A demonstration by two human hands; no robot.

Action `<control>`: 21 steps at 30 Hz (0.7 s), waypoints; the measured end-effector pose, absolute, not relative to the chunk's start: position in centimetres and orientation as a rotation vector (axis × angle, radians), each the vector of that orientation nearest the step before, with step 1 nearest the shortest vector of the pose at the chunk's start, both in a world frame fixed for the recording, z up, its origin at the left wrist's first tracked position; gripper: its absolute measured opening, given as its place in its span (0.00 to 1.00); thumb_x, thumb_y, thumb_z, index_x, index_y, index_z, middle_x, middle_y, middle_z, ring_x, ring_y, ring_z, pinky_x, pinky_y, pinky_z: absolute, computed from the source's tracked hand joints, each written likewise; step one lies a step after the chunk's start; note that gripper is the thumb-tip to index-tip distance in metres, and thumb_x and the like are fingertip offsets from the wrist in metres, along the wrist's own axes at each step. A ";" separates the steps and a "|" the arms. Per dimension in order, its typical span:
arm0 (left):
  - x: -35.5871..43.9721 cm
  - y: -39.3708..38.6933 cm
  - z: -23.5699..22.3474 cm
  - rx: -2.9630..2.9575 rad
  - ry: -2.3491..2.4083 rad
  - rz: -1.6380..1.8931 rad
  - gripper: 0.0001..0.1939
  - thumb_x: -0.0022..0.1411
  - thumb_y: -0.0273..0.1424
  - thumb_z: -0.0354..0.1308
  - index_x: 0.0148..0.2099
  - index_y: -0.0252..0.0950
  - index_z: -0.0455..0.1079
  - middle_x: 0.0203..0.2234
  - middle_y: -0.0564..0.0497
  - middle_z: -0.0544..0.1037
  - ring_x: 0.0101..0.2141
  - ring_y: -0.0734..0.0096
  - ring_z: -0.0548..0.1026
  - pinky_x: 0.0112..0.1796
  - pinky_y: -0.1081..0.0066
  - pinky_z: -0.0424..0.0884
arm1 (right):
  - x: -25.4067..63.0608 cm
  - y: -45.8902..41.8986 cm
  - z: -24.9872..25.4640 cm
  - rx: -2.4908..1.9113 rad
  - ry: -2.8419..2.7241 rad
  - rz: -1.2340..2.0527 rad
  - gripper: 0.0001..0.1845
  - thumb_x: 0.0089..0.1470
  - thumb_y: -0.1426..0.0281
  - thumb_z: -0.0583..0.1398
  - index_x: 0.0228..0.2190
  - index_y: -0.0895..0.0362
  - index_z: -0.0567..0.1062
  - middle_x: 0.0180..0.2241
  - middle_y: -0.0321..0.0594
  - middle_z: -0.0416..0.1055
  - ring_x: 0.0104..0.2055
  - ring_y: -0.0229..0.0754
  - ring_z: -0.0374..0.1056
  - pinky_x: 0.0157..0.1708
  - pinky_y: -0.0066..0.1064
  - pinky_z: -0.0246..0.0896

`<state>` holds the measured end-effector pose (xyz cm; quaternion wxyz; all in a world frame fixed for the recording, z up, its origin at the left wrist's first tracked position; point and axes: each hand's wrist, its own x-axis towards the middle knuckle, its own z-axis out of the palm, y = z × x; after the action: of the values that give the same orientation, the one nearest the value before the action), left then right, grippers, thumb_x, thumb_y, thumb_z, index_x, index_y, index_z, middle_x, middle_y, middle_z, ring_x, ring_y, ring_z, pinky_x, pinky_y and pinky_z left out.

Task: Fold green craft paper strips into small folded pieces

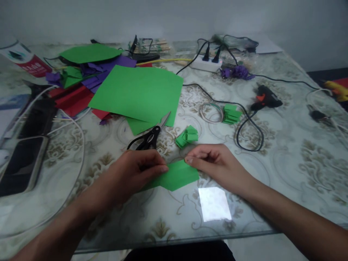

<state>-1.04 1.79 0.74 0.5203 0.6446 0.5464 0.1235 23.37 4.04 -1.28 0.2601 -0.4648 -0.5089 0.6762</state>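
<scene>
A small piece of green paper (179, 176) lies on the glass-topped table (285, 181) in front of me. My left hand (136, 172) presses its left end down with closed fingers. My right hand (214, 162) pinches the paper's upper right corner, fingers curled. Just beyond lie black-handled scissors (149, 137) and a folded green paper bundle (187, 136). A second folded green bundle (231, 113) rests further back beside a coil of wire.
A large green sheet (138, 92) lies over purple and red paper (73, 99) at back left. A black glue gun (265, 98) with its cable, a white power strip (206, 63), a purple paper flower (236, 72) and a phone (23, 163) at left surround the work spot.
</scene>
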 end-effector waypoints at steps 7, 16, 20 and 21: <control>-0.7 1.4 0.3 1.595 1.270 0.269 0.14 0.70 0.40 0.58 0.36 0.37 0.77 0.25 0.57 0.74 0.27 0.74 0.68 0.28 0.75 0.60 | 23.0 3.5 -1.9 -1.228 -1.446 1.839 0.12 0.51 0.62 0.71 0.30 0.58 0.80 0.24 0.34 0.72 0.25 0.35 0.61 0.25 0.27 0.52; -0.2 1.0 0.4 1.681 1.141 0.220 0.12 0.70 0.36 0.58 0.36 0.38 0.78 0.25 0.57 0.77 0.27 0.75 0.70 0.28 0.76 0.61 | 23.3 3.0 -2.0 -1.120 -1.660 1.924 0.05 0.55 0.69 0.68 0.29 0.58 0.79 0.25 0.33 0.72 0.26 0.34 0.62 0.26 0.25 0.55; -1.8 1.9 0.9 1.694 1.203 0.223 0.16 0.72 0.41 0.56 0.36 0.37 0.76 0.25 0.57 0.75 0.27 0.75 0.69 0.28 0.77 0.61 | 23.7 4.2 -1.3 -1.204 -1.505 1.911 0.08 0.52 0.68 0.69 0.27 0.59 0.77 0.22 0.33 0.71 0.24 0.34 0.64 0.25 0.25 0.56; -2.1 2.0 1.0 1.697 1.222 0.230 0.16 0.72 0.41 0.56 0.36 0.37 0.76 0.25 0.57 0.74 0.27 0.75 0.68 0.28 0.77 0.60 | 23.8 4.5 -1.1 -1.202 -1.475 1.908 0.09 0.51 0.68 0.70 0.26 0.58 0.77 0.21 0.33 0.72 0.24 0.34 0.65 0.25 0.26 0.58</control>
<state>-2.07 2.04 0.98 0.4959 0.7004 0.5044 0.0950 23.81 4.51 -1.09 0.2218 -0.4350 -0.5338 0.6904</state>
